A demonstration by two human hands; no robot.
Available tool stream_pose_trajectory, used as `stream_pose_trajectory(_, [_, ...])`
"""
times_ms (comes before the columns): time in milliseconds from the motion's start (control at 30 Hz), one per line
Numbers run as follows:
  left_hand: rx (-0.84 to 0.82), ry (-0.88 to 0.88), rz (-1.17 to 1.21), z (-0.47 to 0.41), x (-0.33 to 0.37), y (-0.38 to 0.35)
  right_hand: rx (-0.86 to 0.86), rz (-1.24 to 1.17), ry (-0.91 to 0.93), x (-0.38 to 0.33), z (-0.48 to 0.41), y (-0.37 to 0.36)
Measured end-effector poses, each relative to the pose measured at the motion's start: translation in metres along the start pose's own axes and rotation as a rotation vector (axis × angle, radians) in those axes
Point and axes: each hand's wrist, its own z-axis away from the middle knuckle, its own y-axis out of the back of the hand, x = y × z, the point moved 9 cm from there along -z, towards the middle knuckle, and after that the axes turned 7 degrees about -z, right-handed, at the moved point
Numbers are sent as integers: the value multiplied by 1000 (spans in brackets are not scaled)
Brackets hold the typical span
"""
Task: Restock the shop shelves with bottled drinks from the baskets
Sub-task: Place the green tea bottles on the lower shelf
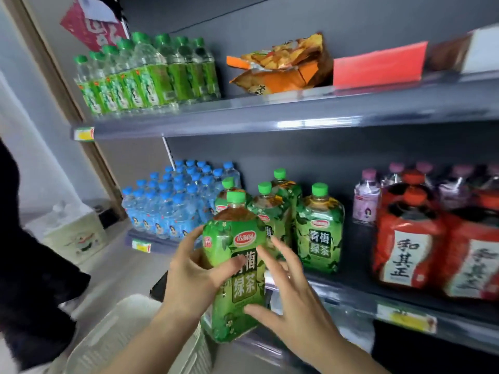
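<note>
The green tea bottle (pixel 237 268) is upright just in front of the lower shelf's (pixel 356 279) front edge, near matching bottles (pixel 320 233). The left hand (pixel 194 276) has its grip wrapped round it. The right hand (pixel 291 300), grip spread, touches its side.

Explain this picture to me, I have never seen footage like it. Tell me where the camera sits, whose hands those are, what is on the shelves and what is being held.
There is no machine here: one camera worn on a person's head looks down at their own bare hands. The left hand grips a green plum tea bottle, tilted in front of the middle shelf. The right hand is open, with its thumb against the bottle's side. On that shelf stand matching green tea bottles, blue-capped water bottles and red-labelled bottles. The upper shelf carries small green-capped bottles and snack bags.
</note>
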Motion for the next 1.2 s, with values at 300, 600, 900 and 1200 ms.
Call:
stream_pose_trajectory(300, [-125, -26, 53, -33, -17, -49, 385, 169, -422, 114, -42, 121])
stream_pose_trajectory(600, [-162, -37, 50, -30, -23, -62, 249, 203, -518, 154, -83, 120])
stream_pose_trajectory(900, [-185, -16, 105, -37, -22, -72, 312, 27, -478, 145, -63, 117])
stream_pose_trajectory(1200, [-280, -81, 152, -33, 4, -129, 82, -32, -400, 93, 4, 54])
